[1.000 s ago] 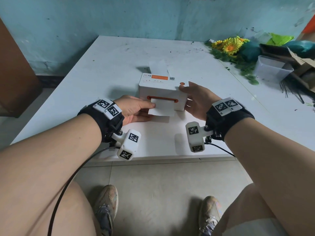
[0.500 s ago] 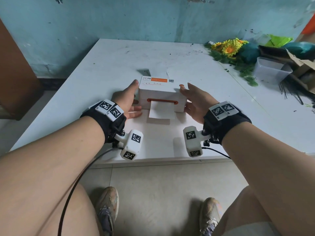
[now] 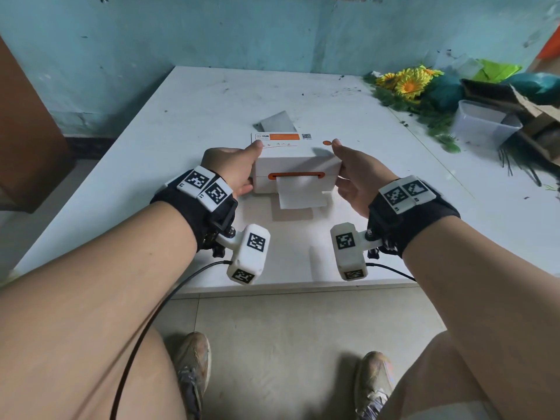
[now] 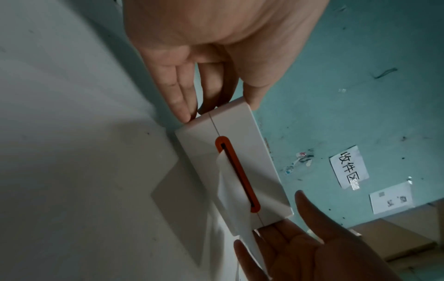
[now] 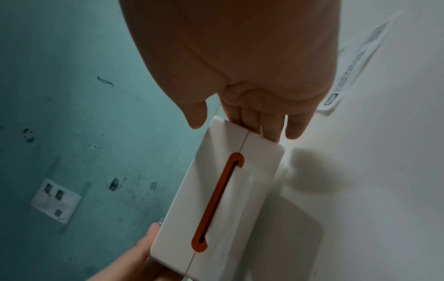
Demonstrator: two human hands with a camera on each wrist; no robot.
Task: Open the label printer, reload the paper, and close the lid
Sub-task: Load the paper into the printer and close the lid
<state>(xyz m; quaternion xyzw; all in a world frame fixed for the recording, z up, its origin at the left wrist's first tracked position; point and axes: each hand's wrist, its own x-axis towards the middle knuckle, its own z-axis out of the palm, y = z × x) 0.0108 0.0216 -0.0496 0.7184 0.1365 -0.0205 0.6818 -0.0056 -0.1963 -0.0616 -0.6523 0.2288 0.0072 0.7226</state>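
A white label printer [image 3: 295, 163] with an orange slot stands on the white table [image 3: 151, 165], its lid down. A strip of white paper [image 3: 300, 194] hangs out of the slot onto the table. My left hand [image 3: 239, 168] holds the printer's left side, thumb on the top edge and fingers along the side wall [image 4: 182, 98]. My right hand [image 3: 351, 171] holds the right side the same way, its thumb on top beside a small orange button [image 3: 326, 143]. In the right wrist view the fingers [image 5: 266, 129] lie against the printer [image 5: 216, 199] by the lid seam.
A pale folded sheet [image 3: 277, 122] lies just behind the printer. Artificial sunflowers [image 3: 406, 83], a clear plastic tub [image 3: 481, 125] and cardboard [image 3: 539, 116] crowd the table's right back corner. A brown cabinet [image 3: 27, 131] stands at the left. The table's near edge [image 3: 272, 287] is close to my knees.
My left hand has let go of the paper at the slot and moved to the printer's left side. Both hands went from beside the printer to holding its sides, thumbs on top.
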